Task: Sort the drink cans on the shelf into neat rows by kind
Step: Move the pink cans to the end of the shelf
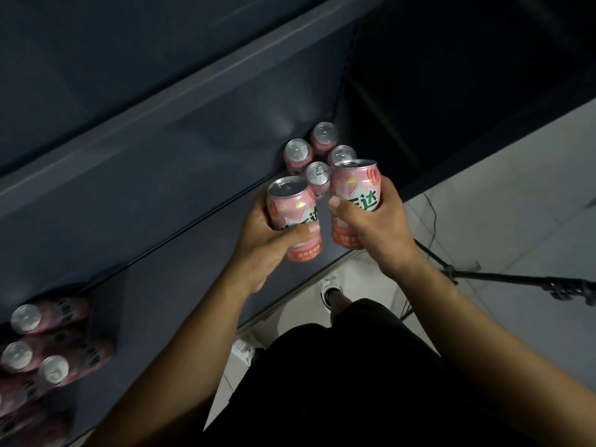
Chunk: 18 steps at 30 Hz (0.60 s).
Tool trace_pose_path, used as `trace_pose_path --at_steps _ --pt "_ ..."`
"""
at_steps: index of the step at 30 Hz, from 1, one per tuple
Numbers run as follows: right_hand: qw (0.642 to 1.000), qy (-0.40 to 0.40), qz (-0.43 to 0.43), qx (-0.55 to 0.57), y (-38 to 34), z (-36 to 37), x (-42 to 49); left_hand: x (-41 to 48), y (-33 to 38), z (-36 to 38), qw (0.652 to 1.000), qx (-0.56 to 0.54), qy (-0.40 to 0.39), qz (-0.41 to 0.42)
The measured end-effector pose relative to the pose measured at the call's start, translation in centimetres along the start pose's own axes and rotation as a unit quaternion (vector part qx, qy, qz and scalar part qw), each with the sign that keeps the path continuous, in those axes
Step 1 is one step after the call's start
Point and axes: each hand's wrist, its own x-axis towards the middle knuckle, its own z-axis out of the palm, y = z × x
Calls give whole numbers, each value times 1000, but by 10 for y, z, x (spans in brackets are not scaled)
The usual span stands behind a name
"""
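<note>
Cans (292, 214) upright in left fingers (257, 217), right fingers (390, 198)

**Pink cans: two in hand, two groups on shelf**

Left can (292, 217): pink body, silver top with ring-pull, green-and-white lettering, orange band at the base. It is roughly upright, gripped in the left hand (261, 246) over the front part of the shelf (161, 175).

Right can (356, 195): same design, upright, gripped in the right hand (380, 227). It is just beside the left can and not touching it.

Four standing cans (318, 174): a similar pink, set behind the held pair in a tight two-by-two cluster at the shelf's right end.

Left-end group (54, 369): three silver tops are visible on pink bodies with dark markings, packed close together. Further bodies below are too blurred to count.
</note>
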Motion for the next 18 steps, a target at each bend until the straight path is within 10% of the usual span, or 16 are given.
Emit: trace_pose_path --at_steps 18 --pt "987 -42 23 -152 75 -62 97 70 -90 64 983 66 167 -40"
